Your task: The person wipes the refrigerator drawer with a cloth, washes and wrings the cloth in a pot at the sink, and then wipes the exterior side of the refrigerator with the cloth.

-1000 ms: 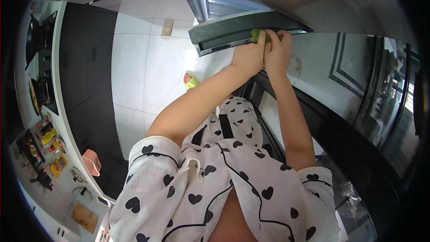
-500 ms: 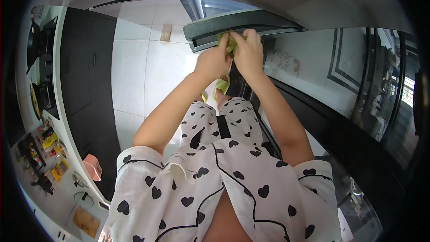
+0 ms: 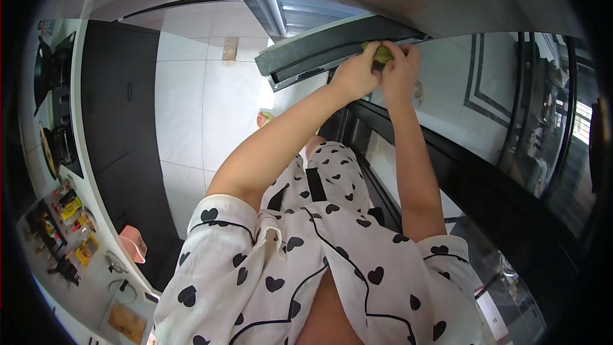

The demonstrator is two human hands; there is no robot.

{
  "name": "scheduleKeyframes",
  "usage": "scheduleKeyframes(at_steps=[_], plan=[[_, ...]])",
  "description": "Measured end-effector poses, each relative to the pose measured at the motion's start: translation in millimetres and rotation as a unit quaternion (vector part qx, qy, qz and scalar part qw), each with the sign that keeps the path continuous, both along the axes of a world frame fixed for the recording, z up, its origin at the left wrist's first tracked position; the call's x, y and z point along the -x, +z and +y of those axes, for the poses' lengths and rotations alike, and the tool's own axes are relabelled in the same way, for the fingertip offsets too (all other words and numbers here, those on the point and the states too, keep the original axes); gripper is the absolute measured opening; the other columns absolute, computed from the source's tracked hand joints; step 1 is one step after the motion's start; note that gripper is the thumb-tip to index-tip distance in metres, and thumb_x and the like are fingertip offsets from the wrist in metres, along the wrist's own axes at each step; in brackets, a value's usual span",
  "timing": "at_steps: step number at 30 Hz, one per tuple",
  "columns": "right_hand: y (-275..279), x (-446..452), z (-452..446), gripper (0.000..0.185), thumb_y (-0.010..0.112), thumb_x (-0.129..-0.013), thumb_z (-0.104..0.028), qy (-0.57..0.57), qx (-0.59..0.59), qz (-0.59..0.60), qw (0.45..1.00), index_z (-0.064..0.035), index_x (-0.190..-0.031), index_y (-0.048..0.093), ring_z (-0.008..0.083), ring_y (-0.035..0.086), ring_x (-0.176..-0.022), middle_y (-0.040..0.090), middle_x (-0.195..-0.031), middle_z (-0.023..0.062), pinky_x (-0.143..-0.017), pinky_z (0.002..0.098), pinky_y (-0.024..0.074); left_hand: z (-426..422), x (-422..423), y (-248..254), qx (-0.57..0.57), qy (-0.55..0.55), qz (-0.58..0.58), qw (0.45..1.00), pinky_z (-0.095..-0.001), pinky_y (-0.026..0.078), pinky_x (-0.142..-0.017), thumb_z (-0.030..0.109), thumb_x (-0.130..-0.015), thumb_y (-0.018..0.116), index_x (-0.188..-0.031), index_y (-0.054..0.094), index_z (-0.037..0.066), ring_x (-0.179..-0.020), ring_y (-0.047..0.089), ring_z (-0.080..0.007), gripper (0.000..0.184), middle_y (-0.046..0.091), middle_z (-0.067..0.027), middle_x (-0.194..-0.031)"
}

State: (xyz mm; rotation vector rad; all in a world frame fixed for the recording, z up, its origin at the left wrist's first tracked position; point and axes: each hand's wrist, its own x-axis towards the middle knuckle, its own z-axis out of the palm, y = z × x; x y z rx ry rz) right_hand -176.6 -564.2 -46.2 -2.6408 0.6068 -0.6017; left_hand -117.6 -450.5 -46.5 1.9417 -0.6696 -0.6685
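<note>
A crumpled green cloth (image 3: 384, 55) is bunched between my two hands in the head view. My left hand (image 3: 357, 76) grips it from the left with the fingers closed. From the other side my right hand (image 3: 401, 73) has its fingers bent round the cloth. Both hands are at the right part of a long dark grey-green panel (image 3: 319, 51), which stands slanted beyond them. Whether the cloth touches the panel I cannot tell. Part of the cloth is hidden by my fingers.
Black-framed glass (image 3: 491, 89) runs along my right side. Dark cabinets (image 3: 118, 108) line the left, beneath a counter with pans, packets and a cutting board (image 3: 126, 323). A pink container (image 3: 133, 244) hangs on the cabinet side. White tiles (image 3: 181, 108) cover the floor.
Both hands have moved right along the panel with the cloth. My body and view have shifted slightly, and one foot now shows further left.
</note>
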Motion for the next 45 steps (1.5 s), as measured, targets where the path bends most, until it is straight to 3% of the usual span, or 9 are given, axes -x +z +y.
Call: scheduleKeyframes(at_steps=[2, 11, 19, 24, 26, 32, 35, 38, 45], plan=[[-1.7, 5.0, -2.1, 0.037, 0.056, -0.074, 0.003, -0.014, -0.015, -0.008, 1.000, -0.0112, -0.106, 0.068, 0.0339, 0.050, -0.099, 0.052, -0.104, 0.0145, -0.086, 0.0429, 0.0428, -5.0, 4.5, -4.7, 0.000, 0.000, 0.003, 1.000, -0.0437, 0.048, -0.072, 0.011, -0.078, 0.055, -0.138, 0.036, 0.009, -0.079, 0.062, -0.0387, 0.063, 0.063, -0.0190, -0.081], [-11.6, 9.5, 13.2, 0.039, 0.055, -0.074, 0.001, -0.029, -0.047, -0.021, 0.998, -0.0087, -0.111, 0.062, 0.0349, 0.053, -0.097, 0.053, -0.103, 0.0151, -0.083, 0.0435, 0.0439, 7.0, 18.1, 16.8, -0.086, -0.008, -0.061, 0.994, -0.0505, 0.050, -0.068, 0.021, -0.085, 0.051, -0.140, 0.033, 0.010, -0.075, 0.064, -0.0440, 0.058, 0.065, -0.0256, -0.079], [2.2, 6.1, 117.0, 0.026, 0.060, -0.073, -0.005, 0.099, -0.071, 0.056, 0.991, -0.0078, -0.099, 0.065, 0.0327, 0.052, -0.094, 0.051, -0.096, 0.0117, -0.081, 0.0418, 0.0466, 116.6, 33.5, 22.4, -0.243, 0.018, -0.094, 0.965, -0.0499, 0.050, -0.056, 0.021, -0.085, 0.054, -0.139, 0.032, 0.009, -0.060, 0.063, -0.0407, 0.059, 0.064, -0.0223, -0.068], [10.0, 3.4, 140.3, 0.027, 0.061, -0.072, -0.004, 0.140, -0.101, 0.091, 0.981, -0.0081, -0.098, 0.064, 0.0310, 0.054, -0.095, 0.051, -0.095, 0.0107, -0.081, 0.0404, 0.0480, 145.5, 32.0, 21.5, -0.287, 0.008, -0.098, 0.953, -0.0480, 0.050, -0.054, 0.018, -0.083, 0.057, -0.137, 0.034, 0.008, -0.059, 0.063, -0.0393, 0.059, 0.064, -0.0208, -0.067], [6.8, 6.1, 134.8, 0.029, 0.061, -0.071, -0.003, 0.140, -0.139, 0.077, 0.977, -0.0085, -0.100, 0.065, 0.0315, 0.054, -0.096, 0.052, -0.097, 0.0111, -0.082, 0.0403, 0.0481, 140.0, 32.2, 22.1, -0.225, 0.015, -0.087, 0.970, -0.0490, 0.051, -0.058, 0.016, -0.082, 0.053, -0.137, 0.033, 0.004, -0.062, 0.064, -0.0407, 0.060, 0.064, -0.0228, -0.068], [19.4, 15.9, 73.1, 0.028, 0.055, -0.073, 0.001, 0.018, -0.167, -0.042, 0.985, -0.0073, -0.098, 0.063, 0.0342, 0.054, -0.095, 0.053, -0.099, 0.0160, -0.084, 0.0423, 0.0451, 73.1, 34.4, 32.9, -0.097, -0.023, -0.054, 0.994, -0.0492, 0.051, -0.063, 0.017, -0.083, 0.054, -0.142, 0.027, 0.003, -0.067, 0.064, -0.0409, 0.067, 0.064, -0.0249, -0.076], [15.4, 17.0, 31.7, 0.025, 0.054, -0.077, 0.000, -0.065, -0.150, -0.110, 0.980, -0.0059, -0.099, 0.064, 0.0342, 0.054, -0.097, 0.053, -0.101, 0.0162, -0.085, 0.0421, 0.0446, 22.8, 30.2, 34.5, -0.027, -0.040, -0.051, 0.998, -0.0491, 0.050, -0.067, 0.018, -0.085, 0.053, -0.145, 0.028, 0.011, -0.076, 0.063, -0.0419, 0.065, 0.064, -0.0255, -0.083], [14.8, 9.5, -6.7, 0.024, 0.053, -0.080, -0.001, -0.155, -0.145, -0.135, 0.968, -0.0049, -0.102, 0.064, 0.0343, 0.054, -0.099, 0.054, -0.103, 0.0159, -0.087, 0.0418, 0.0443, -22.9, 19.1, 25.6, 0.037, -0.077, -0.122, 0.989, -0.0481, 0.050, -0.072, 0.018, -0.085, 0.054, -0.145, 0.030, 0.010, -0.083, 0.064, -0.0413, 0.065, 0.065, -0.0235, -0.092], [-0.7, -22.8, -52.8, 0.025, 0.056, -0.081, -0.005, -0.228, -0.162, -0.089, 0.956, -0.0027, -0.103, 0.065, 0.0361, 0.055, -0.100, 0.056, -0.107, 0.0187, -0.088, 0.0420, 0.0444, -56.6, 0.0, 17.4, -0.076, -0.108, -0.175, 0.976, -0.0451, 0.053, -0.073, 0.015, -0.082, 0.055, -0.144, 0.032, 0.009, -0.086, 0.066, -0.0384, 0.067, 0.067, -0.0193, -0.097]])
